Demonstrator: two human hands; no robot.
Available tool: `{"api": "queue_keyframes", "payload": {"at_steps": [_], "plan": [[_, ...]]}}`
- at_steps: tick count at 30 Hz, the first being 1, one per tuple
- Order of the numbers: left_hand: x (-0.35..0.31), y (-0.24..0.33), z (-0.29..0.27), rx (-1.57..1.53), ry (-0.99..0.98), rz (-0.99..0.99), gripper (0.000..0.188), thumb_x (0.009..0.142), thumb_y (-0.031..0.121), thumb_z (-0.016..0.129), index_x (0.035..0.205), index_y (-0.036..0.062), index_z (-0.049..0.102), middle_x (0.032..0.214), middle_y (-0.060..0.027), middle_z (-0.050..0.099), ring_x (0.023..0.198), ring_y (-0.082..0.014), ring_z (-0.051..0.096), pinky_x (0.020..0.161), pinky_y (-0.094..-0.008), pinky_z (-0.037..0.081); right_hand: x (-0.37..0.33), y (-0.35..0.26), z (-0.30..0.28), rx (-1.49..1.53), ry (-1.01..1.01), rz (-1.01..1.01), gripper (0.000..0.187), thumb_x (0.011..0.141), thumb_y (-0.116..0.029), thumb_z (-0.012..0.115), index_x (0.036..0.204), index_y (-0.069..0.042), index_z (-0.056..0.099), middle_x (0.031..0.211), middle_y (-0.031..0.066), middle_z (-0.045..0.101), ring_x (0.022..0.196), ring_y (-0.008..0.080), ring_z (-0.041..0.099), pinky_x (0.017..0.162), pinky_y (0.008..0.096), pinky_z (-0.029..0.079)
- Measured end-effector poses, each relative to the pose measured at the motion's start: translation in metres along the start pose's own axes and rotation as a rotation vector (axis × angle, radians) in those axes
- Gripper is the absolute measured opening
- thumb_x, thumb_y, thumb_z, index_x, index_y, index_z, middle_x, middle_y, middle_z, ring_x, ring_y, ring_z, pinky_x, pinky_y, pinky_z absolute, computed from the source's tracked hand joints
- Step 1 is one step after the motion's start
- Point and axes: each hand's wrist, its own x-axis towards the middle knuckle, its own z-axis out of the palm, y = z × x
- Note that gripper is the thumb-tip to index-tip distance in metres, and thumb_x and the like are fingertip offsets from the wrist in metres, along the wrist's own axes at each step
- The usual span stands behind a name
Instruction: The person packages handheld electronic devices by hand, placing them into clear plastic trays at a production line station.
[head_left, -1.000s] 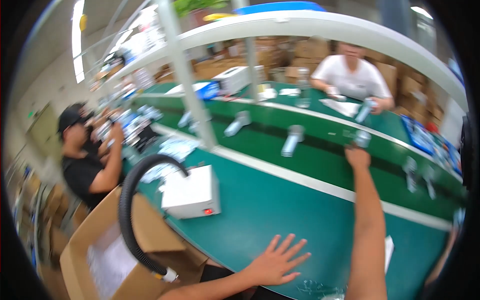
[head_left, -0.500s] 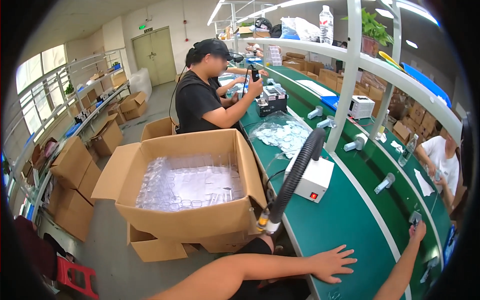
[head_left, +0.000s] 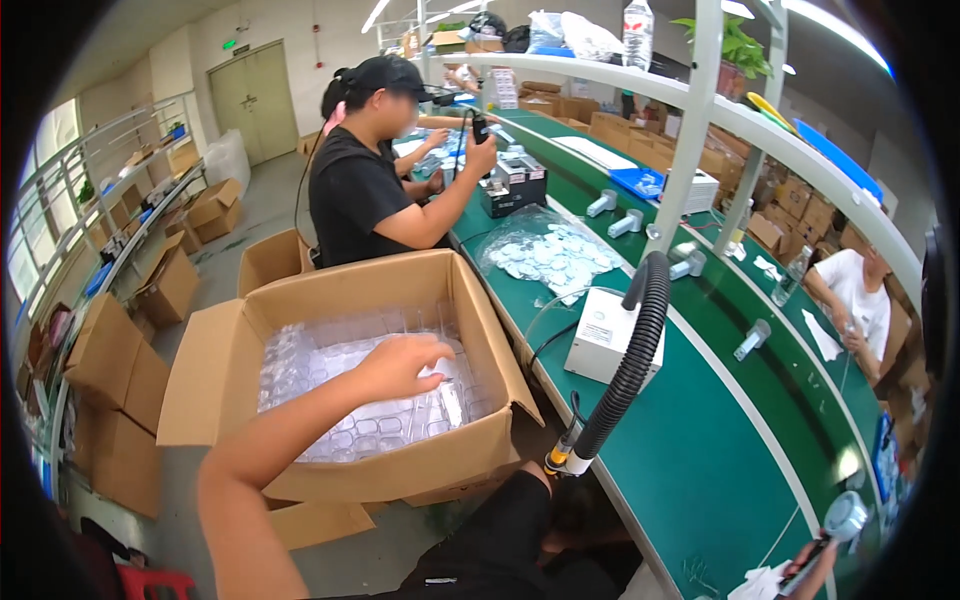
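- Head view: the left hand (head_left: 400, 368) is over clear plastic cases (head_left: 390, 425) inside the cardboard box (head_left: 400, 475), fingers half curled, thumb apart, nothing visible between.
- Well right of the box, the right hand (head_left: 818, 572) clasps a blue-grey gadget (head_left: 847, 513).
- Step looks like reaching in; gripping a case would call for a light pinch.
- Print on the white machine (head_left: 605, 338), right of the box, is too small to read.

light: bright room, from ceiling lamps (head_left: 842, 34) and a window (head_left: 58, 140) at left | glare: shiny white spot on the green belt (head_left: 800, 415) | edges: black corners, shelf rail (head_left: 600, 74) looks bent | focus: mostly clear, far parts fuzzy
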Motion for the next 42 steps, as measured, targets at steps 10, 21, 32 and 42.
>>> {"api": "queue_keyframes", "payload": {"at_steps": [10, 21, 32, 42], "plan": [[0.048, -0.103, 0.149, -0.366, -0.116, -0.169, 0.055, 0.072, 0.025, 0.077, 0.115, 0.0013, 0.051, 0.101, -0.0138, 0.066, 0.088, -0.0246, 0.066, 0.075, -0.0353, 0.054, -0.081, 0.088, 0.119, 0.082, -0.225, 0.074, 0.035, 0.093, -0.031, 0.058, 0.109, -0.001, 0.051, 0.062, 0.0079, 0.055, 0.045, 0.0158, 0.054, 0.041, 0.0283, 0.047], [-0.090, 0.039, -0.032, -1.182, 0.348, 0.102, 0.045, 0.076, -0.010, 0.057, 0.119, 0.0056, 0.050, 0.098, -0.0109, 0.056, 0.082, -0.0212, 0.065, 0.071, -0.0348, 0.057, -0.124, 0.073, 0.100, 0.190, -0.191, 0.171, 0.035, 0.085, -0.018, 0.056, 0.113, -0.003, 0.043, 0.075, 0.0145, 0.061, 0.053, 0.0210, 0.061, 0.045, 0.0326, 0.054], [-0.002, 0.167, 0.189, -1.789, 0.220, -0.241, 0.040, 0.085, 0.001, 0.067, 0.123, -0.0006, 0.052, 0.109, -0.0077, 0.062, 0.101, -0.0179, 0.063, 0.088, -0.0301, 0.050, -0.118, 0.136, 0.254, 0.153, -0.499, 0.284, 0.023, 0.089, -0.009, 0.057, 0.108, 0.001, 0.049, 0.082, 0.0112, 0.064, 0.063, 0.0152, 0.062, 0.051, 0.0278, 0.053], [-0.089, 0.140, 0.184, -1.560, 0.214, -0.316, 0.041, 0.086, -0.002, 0.065, 0.123, 0.0012, 0.049, 0.111, -0.0096, 0.060, 0.103, -0.0181, 0.061, 0.091, -0.0305, 0.048, -0.122, 0.173, 0.339, -0.100, -0.658, -0.025, 0.032, 0.084, -0.013, 0.067, 0.109, 0.000, 0.051, 0.085, 0.0070, 0.061, 0.069, 0.0120, 0.063, 0.055, 0.0269, 0.051]]}}
